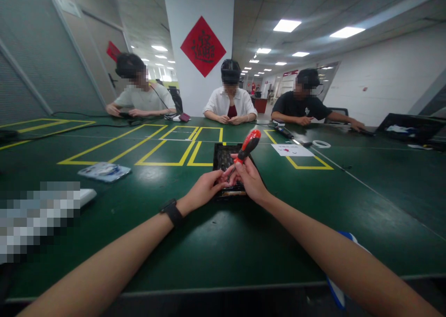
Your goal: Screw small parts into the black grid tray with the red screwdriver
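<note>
A screwdriver (250, 145) with a red and black handle leans up to the right, its shaft pointing down between my hands. My right hand (248, 177) is closed around the lower part of it, near the red collar. My left hand (212, 183), with a dark watch (172, 210) on the wrist, is at the shaft's lower end. Its fingers are pinched together, and what they hold is too small to make out. Below both hands lies a black open tray-like case (219, 155) on the green table (156, 247). My hands hide much of its inside.
Left on the table are a flat plastic packet (104, 171) and a white object (87, 196), partly blurred out. Yellow tape (181, 164) marks rectangles. To the right lie a paper sheet (292, 150) and a white ring (321, 144). Three people sit across the table.
</note>
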### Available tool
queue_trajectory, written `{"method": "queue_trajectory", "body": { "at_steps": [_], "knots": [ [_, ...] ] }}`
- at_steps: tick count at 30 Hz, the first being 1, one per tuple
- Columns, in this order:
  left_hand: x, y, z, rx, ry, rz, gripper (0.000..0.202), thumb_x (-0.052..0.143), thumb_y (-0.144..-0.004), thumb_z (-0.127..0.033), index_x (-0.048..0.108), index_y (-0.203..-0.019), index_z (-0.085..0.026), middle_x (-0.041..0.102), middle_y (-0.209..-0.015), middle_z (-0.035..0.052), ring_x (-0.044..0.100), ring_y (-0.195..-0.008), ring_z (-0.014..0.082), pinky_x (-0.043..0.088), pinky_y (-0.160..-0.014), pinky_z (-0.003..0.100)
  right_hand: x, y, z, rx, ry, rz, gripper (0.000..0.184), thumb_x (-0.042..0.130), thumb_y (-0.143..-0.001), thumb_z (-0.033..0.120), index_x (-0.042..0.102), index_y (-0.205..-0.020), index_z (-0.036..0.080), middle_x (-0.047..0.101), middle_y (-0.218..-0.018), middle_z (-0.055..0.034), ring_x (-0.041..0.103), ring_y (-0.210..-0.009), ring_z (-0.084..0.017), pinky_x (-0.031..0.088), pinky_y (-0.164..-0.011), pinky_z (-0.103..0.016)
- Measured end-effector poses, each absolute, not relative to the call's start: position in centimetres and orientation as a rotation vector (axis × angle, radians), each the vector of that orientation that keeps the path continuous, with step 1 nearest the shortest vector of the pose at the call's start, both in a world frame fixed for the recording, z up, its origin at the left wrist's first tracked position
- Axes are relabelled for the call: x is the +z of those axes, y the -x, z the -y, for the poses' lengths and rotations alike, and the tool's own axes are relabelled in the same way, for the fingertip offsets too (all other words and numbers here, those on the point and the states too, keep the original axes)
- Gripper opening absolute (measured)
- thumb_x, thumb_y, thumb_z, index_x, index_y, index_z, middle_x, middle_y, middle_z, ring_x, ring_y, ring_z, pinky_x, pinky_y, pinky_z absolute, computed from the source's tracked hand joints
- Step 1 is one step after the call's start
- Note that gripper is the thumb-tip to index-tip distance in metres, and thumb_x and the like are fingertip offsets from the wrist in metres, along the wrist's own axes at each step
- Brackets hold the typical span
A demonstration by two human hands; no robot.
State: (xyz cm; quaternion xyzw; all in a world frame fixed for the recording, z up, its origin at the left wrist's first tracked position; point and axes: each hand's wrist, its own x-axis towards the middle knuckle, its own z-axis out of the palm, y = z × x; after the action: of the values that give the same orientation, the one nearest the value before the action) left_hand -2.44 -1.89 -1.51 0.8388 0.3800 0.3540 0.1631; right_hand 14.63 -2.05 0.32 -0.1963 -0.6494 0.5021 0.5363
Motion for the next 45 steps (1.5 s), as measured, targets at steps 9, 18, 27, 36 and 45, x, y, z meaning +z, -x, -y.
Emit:
{"method": "queue_trajectory", "body": {
  "at_steps": [9,18,27,36,45],
  "knots": [
    [-1.31,2.22,2.31,1.043,-2.344,-1.081,0.021,0.05,-0.084,-0.037,0.054,-0.083,-0.016,0.055,-0.072,-0.0016,0.047,-0.065,0.0112,0.035,-0.062,0.023,0.26,-14.58,2.15,1.182,0.463,1.553,0.033,0.038,-0.09,0.041,0.039,-0.116,0.02,0.062,-0.079,-0.0004,0.056,-0.051,-0.007,0.044,-0.051,-0.021],
    [-1.62,2.33,2.03,1.041,-2.327,-1.068,0.025,0.05,-0.084,-0.038,0.06,-0.081,-0.014,0.058,-0.073,-0.0001,0.05,-0.067,0.0122,0.038,-0.064,0.024,0.37,-14.71,2.29,1.188,0.478,1.571,0.036,0.038,-0.089,0.042,0.039,-0.118,0.02,0.063,-0.08,-0.0013,0.055,-0.052,-0.007,0.044,-0.052,-0.021],
    [-1.4,2.17,2.4,1.073,-2.342,-1.115,0.022,0.057,-0.079,-0.037,0.057,-0.078,-0.015,0.056,-0.069,-0.0018,0.047,-0.063,0.0112,0.036,-0.06,0.022,0.28,-14.62,2.09,1.133,0.499,1.601,0.038,0.04,-0.089,0.041,0.04,-0.12,0.02,0.063,-0.082,-0.0018,0.055,-0.054,-0.007,0.045,-0.057,-0.023],
    [-1.24,2.66,2.2,0.999,-2.452,-1.014,0.021,0.049,-0.085,-0.031,0.059,-0.078,-0.015,0.055,-0.069,-0.0015,0.047,-0.064,0.0107,0.035,-0.062,0.023,0.4,-14.58,2.52,1.123,0.505,1.657,0.039,0.037,-0.09,0.041,0.038,-0.123,0.02,0.062,-0.081,-0.0019,0.054,-0.055,-0.008,0.044,-0.056,-0.023],
    [-1.15,2.29,2.54,1.071,-2.439,-1.151,0.02,0.06,-0.077,-0.034,0.054,-0.078,-0.016,0.055,-0.073,-0.0002,0.047,-0.067,0.0128,0.037,-0.062,0.024,0.38,-14.53,2.77,1.076,0.499,1.642,0.037,0.038,-0.089,0.041,0.04,-0.12,0.021,0.061,-0.081,-0.0012,0.054,-0.054,-0.007,0.044,-0.055,-0.022]
  ]
}}
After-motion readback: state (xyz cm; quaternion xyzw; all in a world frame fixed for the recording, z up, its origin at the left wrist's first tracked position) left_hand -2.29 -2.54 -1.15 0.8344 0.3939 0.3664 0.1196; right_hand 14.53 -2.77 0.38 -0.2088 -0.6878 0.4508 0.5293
